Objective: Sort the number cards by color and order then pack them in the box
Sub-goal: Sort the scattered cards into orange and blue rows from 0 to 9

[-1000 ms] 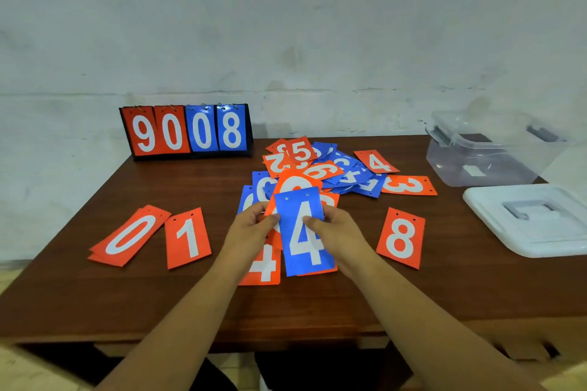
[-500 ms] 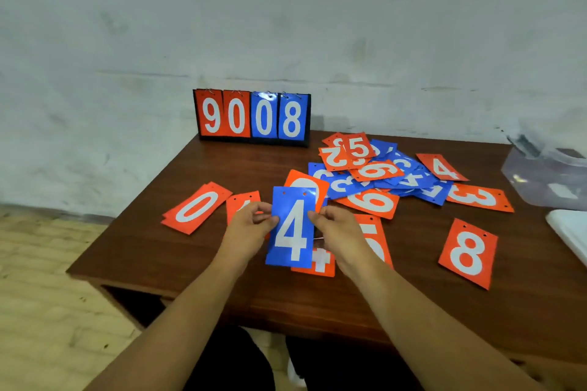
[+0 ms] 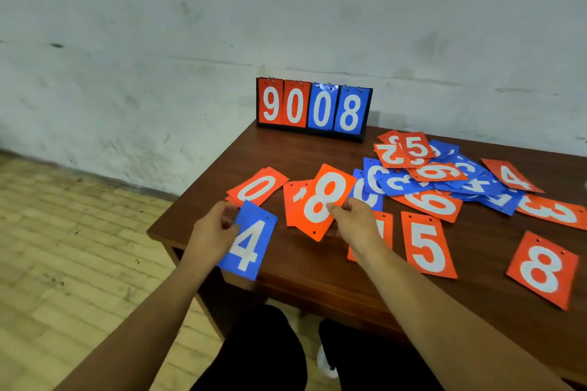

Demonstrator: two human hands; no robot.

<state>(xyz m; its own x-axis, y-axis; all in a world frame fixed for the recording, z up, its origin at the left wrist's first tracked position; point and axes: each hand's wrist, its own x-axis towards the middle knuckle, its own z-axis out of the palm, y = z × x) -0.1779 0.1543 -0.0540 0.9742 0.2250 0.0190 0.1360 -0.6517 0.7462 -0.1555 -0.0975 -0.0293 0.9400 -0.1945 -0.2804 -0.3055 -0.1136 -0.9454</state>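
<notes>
Number cards [image 3: 436, 172] in orange and blue, each printed with a white digit, are spread over the brown tabletop [image 3: 317, 152]. Most sit in a loose mixed heap toward its far right, where an orange 5, an upside-down 2, a 6 and several blue digits can be read. The left hand [image 3: 212, 232] pinches the blue 4 card [image 3: 251, 243] by its left edge, and this card juts out past the tabletop's near left corner. The right hand [image 3: 355, 225] pinches the orange 8 card [image 3: 327, 200] at its lower right side. That card is tilted and covers most of another orange card [image 3: 293, 205], whose digit cannot be read. An orange 0 card [image 3: 257, 187] lies by the left edge on top of a second orange card. Just right of the right wrist, toward the front edge, lies an orange 5 card [image 3: 427, 246]. A second orange 8 card [image 3: 541, 268] lies further right along that edge. An orange 3 card [image 3: 552, 211] and an orange 4 card [image 3: 511, 176] flank the heap on its right. At the far left corner stands a flip scoreboard [image 3: 313, 108] reading 9 0 in orange and 0 8 in blue.
</notes>
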